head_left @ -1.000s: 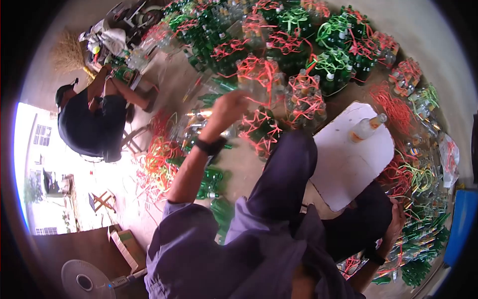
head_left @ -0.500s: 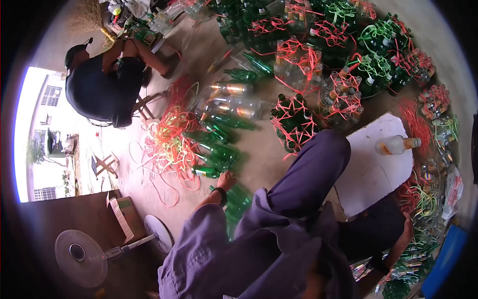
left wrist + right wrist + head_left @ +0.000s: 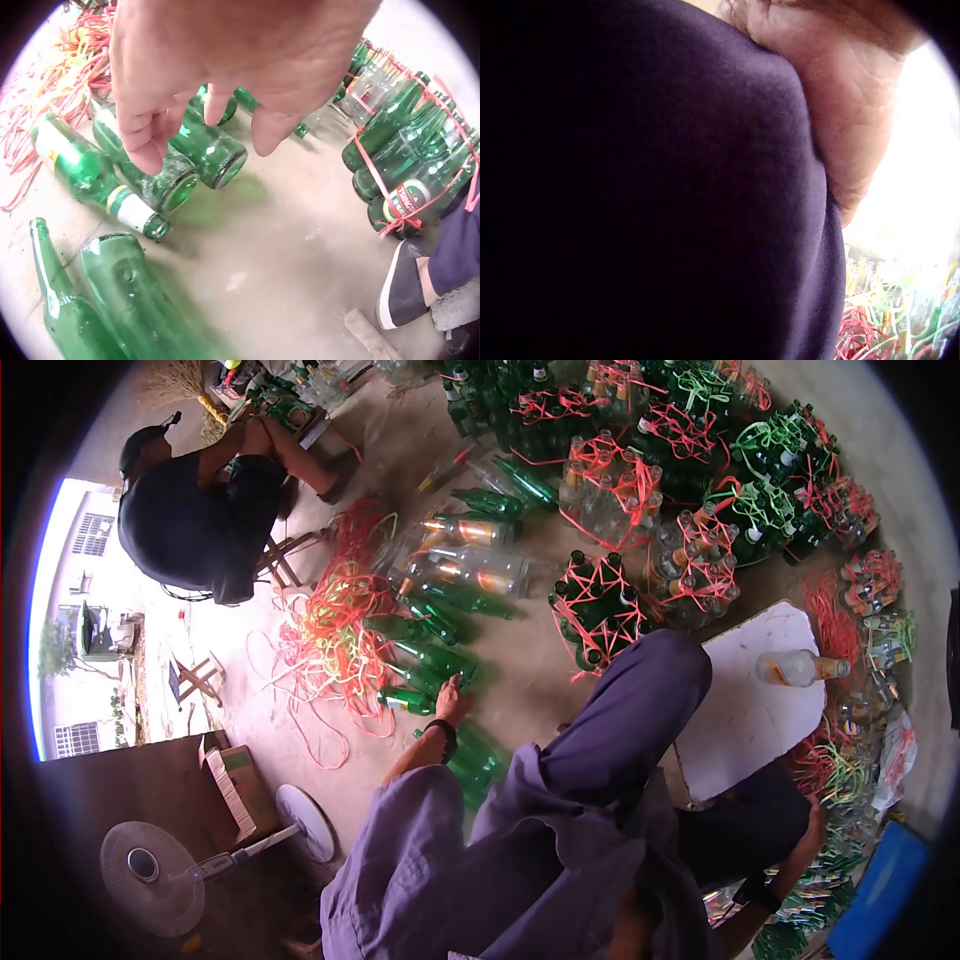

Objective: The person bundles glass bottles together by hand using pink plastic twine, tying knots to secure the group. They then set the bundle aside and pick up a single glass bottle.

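Observation:
My left hand [image 3: 452, 702] is low over green glass bottles lying on the floor at my left. In the left wrist view its thumb [image 3: 271, 133] stands apart from the fingers [image 3: 146, 142], which reach down over a green bottle [image 3: 214, 154]. Beside that lies a green bottle with a white neck label [image 3: 82, 169]. Far from these, my right hand [image 3: 815, 822] rests on my dark trouser leg. The right wrist view shows its heel [image 3: 847, 112] against the cloth, the fingers mostly hidden.
Tangled red and yellow straps [image 3: 340, 620] lie beyond the bottles. Strapped bottle bundles [image 3: 600, 605] stand ahead. A clear bottle [image 3: 800, 668] lies on a white board [image 3: 745, 730] at my right. Another person [image 3: 190, 520] sits at far left, above a fan [image 3: 150, 875].
My left hand has swung from in front of me down to the floor bottles at left, then shifted slightly among them. My right hand stays on my leg. The head view has turned.

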A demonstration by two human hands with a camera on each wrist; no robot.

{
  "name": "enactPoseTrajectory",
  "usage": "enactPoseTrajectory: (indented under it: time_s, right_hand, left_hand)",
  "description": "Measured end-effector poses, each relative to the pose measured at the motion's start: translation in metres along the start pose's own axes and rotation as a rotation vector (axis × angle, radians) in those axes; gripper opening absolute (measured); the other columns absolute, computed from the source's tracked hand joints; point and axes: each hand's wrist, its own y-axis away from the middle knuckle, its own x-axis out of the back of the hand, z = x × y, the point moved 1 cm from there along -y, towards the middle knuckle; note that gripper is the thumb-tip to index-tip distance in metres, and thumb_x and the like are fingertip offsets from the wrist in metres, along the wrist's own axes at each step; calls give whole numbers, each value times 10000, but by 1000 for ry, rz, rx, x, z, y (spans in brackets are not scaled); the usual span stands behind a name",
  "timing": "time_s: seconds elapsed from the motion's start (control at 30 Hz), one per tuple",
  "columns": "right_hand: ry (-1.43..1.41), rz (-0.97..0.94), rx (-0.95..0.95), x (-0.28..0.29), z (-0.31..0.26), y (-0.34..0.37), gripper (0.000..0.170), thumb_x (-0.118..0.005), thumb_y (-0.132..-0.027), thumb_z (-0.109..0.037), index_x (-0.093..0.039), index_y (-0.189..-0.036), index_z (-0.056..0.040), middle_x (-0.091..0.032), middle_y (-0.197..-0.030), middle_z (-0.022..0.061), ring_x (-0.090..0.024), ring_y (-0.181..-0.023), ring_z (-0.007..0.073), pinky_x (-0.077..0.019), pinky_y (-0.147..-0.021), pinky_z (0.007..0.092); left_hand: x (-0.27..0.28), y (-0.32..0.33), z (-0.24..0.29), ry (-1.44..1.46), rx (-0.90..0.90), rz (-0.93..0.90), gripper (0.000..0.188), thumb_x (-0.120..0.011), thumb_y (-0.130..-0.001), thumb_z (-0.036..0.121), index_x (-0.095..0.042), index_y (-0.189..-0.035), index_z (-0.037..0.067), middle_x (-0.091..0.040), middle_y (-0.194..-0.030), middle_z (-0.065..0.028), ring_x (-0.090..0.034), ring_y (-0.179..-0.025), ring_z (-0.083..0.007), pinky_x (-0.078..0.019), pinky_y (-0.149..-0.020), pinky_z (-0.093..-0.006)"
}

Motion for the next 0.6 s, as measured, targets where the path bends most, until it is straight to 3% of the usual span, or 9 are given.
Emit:
enactPoseTrajectory:
  time_s: [0.07,0.17,0.37,0.53,0.6]
  right_hand:
    - [-93,17,-99,-1,0,0,418,-433,-1054,-291,-695,-1153,19,-698,-1067,138,-635,-990,247,-475,-930,379]
    - [-126,-3,-114,0,8,-3,403,-443,-1045,-273,-699,-1149,20,-701,-1090,143,-637,-1025,256,-466,-953,375]
    - [-51,19,-90,-1,-1,-3,382,-460,-1031,-250,-693,-1153,26,-704,-1117,148,-630,-1092,275,-443,-995,370]
    - [-27,16,-37,-4,-8,-3,384,-452,-1042,-247,-689,-1148,36,-702,-1114,170,-637,-1065,310,-449,-992,382]
    - [-32,21,-59,-4,-11,-5,386,-448,-1047,-246,-688,-1143,40,-701,-1108,179,-640,-1054,321,-452,-990,385]
  left_hand:
    - [-5,-5,14,-6,-44,5,633,-716,-816,330,-537,-1351,42,-602,-1291,-244,-560,-1222,-401,-470,-1034,-460]
    - [-18,-13,23,-33,-162,-15,612,-717,-824,326,-543,-1324,19,-641,-1220,-255,-597,-1169,-406,-489,-1002,-462]
    - [-33,-9,62,41,-232,-96,509,-728,-817,323,-608,-1195,4,-693,-1085,-241,-663,-1020,-416,-537,-888,-476]
    - [-68,-13,41,60,-392,-94,390,-718,-813,281,-668,-1111,34,-704,-1068,-210,-670,-1008,-404,-542,-874,-480]
    - [-79,-12,38,-72,-418,-187,342,-687,-829,278,-687,-1077,42,-706,-1070,-200,-674,-994,-404,-548,-863,-480]
